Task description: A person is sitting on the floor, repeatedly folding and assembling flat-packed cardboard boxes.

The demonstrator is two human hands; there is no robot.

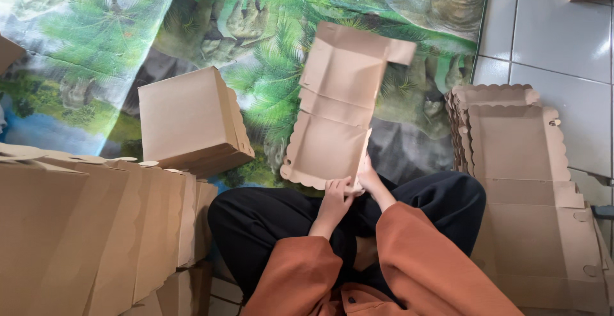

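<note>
Cardboard box blank [336, 108], flat and creased, hangs above the patterned mat [96, 28], likely light and floppy, best gripped by its edge. Left hand [337, 194] and right hand [368, 176] each pinch its scalloped near edge.

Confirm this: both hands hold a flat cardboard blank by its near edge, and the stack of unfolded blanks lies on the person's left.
Not quite. The head view shows the stack on the person's right. The rest stands: left hand and right hand hold the flat blank by its near edge.
</note>
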